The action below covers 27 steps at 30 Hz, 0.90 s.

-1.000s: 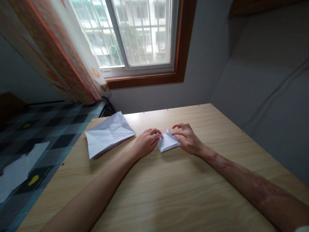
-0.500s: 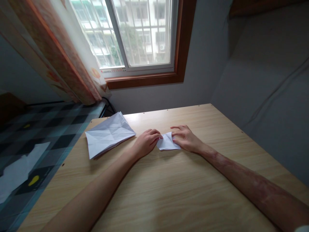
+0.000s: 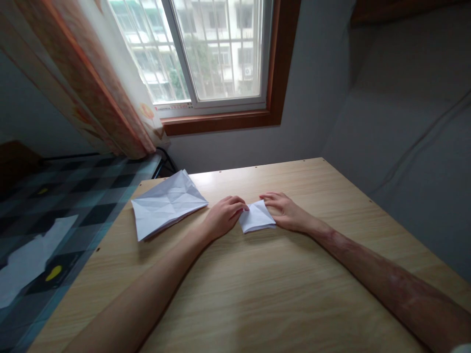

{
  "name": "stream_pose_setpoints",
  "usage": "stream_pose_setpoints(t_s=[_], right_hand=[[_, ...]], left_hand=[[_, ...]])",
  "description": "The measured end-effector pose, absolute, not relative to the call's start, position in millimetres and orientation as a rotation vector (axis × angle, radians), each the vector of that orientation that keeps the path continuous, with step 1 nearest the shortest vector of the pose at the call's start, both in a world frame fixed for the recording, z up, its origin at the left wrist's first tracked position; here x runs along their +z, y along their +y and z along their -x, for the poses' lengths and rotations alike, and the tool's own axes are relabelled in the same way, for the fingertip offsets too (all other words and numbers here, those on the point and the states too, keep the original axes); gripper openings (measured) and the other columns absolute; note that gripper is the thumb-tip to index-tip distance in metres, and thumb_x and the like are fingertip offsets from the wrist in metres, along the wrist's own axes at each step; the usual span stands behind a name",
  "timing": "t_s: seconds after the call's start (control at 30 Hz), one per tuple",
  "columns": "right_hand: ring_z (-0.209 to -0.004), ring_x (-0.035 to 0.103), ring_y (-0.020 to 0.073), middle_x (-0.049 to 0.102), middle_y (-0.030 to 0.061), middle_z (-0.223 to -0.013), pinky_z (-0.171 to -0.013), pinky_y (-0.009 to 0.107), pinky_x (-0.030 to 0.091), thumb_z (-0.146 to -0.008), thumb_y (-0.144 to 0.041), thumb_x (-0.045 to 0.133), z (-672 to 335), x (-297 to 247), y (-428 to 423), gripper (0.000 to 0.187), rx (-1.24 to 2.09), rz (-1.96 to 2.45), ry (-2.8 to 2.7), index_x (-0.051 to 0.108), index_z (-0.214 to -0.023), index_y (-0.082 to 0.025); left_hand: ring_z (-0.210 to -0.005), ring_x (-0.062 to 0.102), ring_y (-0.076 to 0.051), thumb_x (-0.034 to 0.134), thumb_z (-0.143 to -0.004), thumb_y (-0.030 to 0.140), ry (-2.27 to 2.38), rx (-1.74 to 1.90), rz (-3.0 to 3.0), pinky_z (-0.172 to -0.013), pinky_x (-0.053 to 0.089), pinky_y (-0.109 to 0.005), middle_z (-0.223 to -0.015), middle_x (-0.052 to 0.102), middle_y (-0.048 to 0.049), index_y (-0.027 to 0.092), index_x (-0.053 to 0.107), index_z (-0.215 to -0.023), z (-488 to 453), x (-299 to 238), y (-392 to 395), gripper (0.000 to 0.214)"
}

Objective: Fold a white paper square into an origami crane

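Note:
A small folded white paper [image 3: 256,217] lies flat on the wooden table [image 3: 257,284], between my two hands. My left hand [image 3: 223,216] is curled, its fingertips pinching the paper's left corner. My right hand [image 3: 285,211] rests on the table at the paper's right edge, fingers stretched out and pressing the edge down. A larger creased white sheet [image 3: 167,204] lies to the left of my left hand, apart from it.
A window [image 3: 206,54] with a brown frame faces the table, and a patterned curtain [image 3: 91,78] hangs at its left. A checked cloth [image 3: 55,206] with white paper scraps [image 3: 25,255] lies left of the table. A grey wall runs along the right.
My right hand has slid off the top of the small paper to its right edge and flattened out. The paper now lies flatter. My left hand has stayed put.

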State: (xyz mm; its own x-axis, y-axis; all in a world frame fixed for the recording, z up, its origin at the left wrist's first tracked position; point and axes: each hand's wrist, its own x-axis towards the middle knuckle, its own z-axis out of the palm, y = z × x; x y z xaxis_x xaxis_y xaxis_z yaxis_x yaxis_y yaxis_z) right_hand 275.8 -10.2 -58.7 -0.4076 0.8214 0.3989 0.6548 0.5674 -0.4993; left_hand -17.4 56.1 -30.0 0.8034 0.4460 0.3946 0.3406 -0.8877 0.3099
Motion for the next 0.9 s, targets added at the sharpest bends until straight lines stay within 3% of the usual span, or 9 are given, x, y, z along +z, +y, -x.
stream_pose_setpoints(t_s=[0.1,0.17,0.37,0.43,0.5,0.57,0.63,0.73,0.9], right_hand=[[-0.146,0.054,0.0381,0.067,0.0126,-0.154,-0.122,0.059,0.043,-0.094,-0.047,0.085,-272.8,-56.3,-15.4,0.043,0.256,1.208,-2.211,0.080,-0.131,-0.025],[-0.142,0.054,0.0381,0.067,0.0124,-0.152,-0.120,0.058,0.044,-0.097,-0.049,0.082,-268.4,-52.1,-21.2,0.039,0.124,1.230,-2.178,0.080,-0.128,-0.026],[-0.100,0.064,0.0297,0.076,0.0112,-0.109,-0.096,0.049,0.054,-0.104,-0.041,0.073,-253.5,-45.2,-32.2,0.020,-0.129,1.207,-2.091,0.083,-0.108,-0.024],[-0.104,0.066,0.0299,0.077,0.0117,-0.116,-0.097,0.048,0.055,-0.107,-0.035,0.068,-251.3,-46.1,-31.6,0.024,-0.052,1.128,-2.189,0.079,-0.125,-0.023],[-0.113,0.067,0.0306,0.075,0.0132,-0.131,-0.101,0.049,0.056,-0.109,-0.029,0.063,-250.8,-46.2,-30.5,0.044,0.052,1.062,-2.260,0.063,-0.152,-0.023],[-0.120,0.067,0.0313,0.072,0.0135,-0.142,-0.106,0.051,0.056,-0.110,-0.025,0.060,-250.8,-44.3,-30.4,0.060,0.127,1.015,-2.317,0.046,-0.168,-0.024],[-0.125,0.065,0.0316,0.070,0.0126,-0.147,-0.110,0.052,0.055,-0.110,-0.023,0.057,-250.4,-41.2,-31.6,0.063,0.143,0.993,-2.365,0.041,-0.171,-0.027],[-0.128,0.064,0.0317,0.068,0.0119,-0.150,-0.112,0.053,0.055,-0.112,-0.020,0.053,-248.8,-37.9,-34.3,0.058,0.096,1.012,-2.412,0.046,-0.169,-0.030],[-0.125,0.063,0.0319,0.067,0.0122,-0.152,-0.110,0.053,0.056,-0.114,-0.024,0.051,-247.9,-39.5,-35.5,0.051,0.027,1.051,-2.451,0.054,-0.164,-0.029]], left_hand=[[-0.109,0.071,-0.024,0.046,-0.112,0.022,0.620,0.701,-2.778,-0.100,0.058,-0.039,-0.121,0.077,-0.0112,0.022,0.078,-0.116,17.4,-32.3,57.0,0.033],[-0.109,0.071,-0.024,0.049,-0.112,0.022,0.618,0.709,-2.785,-0.100,0.058,-0.038,-0.120,0.076,-0.0109,0.022,0.078,-0.115,17.5,-33.5,57.1,0.029],[-0.108,0.071,-0.023,0.056,-0.110,0.024,0.606,0.722,-2.773,-0.098,0.058,-0.036,-0.119,0.076,-0.0091,0.023,0.076,-0.113,17.7,-33.5,55.5,0.020],[-0.109,0.071,-0.023,0.056,-0.110,0.025,0.603,0.723,-2.762,-0.098,0.058,-0.036,-0.119,0.076,-0.0093,0.023,0.075,-0.111,17.4,-32.5,54.5,0.019],[-0.108,0.071,-0.023,0.054,-0.110,0.025,0.606,0.719,-2.746,-0.097,0.058,-0.035,-0.118,0.076,-0.0101,0.022,0.074,-0.106,16.9,-31.0,53.0,0.020],[-0.106,0.070,-0.023,0.052,-0.109,0.025,0.625,0.715,-2.723,-0.095,0.057,-0.035,-0.115,0.075,-0.0110,0.021,0.072,-0.102,17.0,-29.0,51.2,0.022],[-0.103,0.071,-0.023,0.048,-0.109,0.024,0.666,0.722,-2.671,-0.091,0.057,-0.034,-0.112,0.075,-0.0109,0.021,0.071,-0.102,17.7,-26.0,48.9,0.024],[-0.097,0.072,-0.021,0.044,-0.111,0.029,0.750,0.772,-2.515,-0.087,0.056,-0.032,-0.109,0.077,-0.0084,0.021,0.070,-0.108,18.9,-18.9,44.1,0.028],[-0.090,0.075,-0.022,0.070,-0.099,0.048,0.926,0.799,-2.403,-0.082,0.054,-0.031,-0.097,0.080,-0.0031,0.023,0.073,-0.101,13.5,-6.2,34.6,0.025]])
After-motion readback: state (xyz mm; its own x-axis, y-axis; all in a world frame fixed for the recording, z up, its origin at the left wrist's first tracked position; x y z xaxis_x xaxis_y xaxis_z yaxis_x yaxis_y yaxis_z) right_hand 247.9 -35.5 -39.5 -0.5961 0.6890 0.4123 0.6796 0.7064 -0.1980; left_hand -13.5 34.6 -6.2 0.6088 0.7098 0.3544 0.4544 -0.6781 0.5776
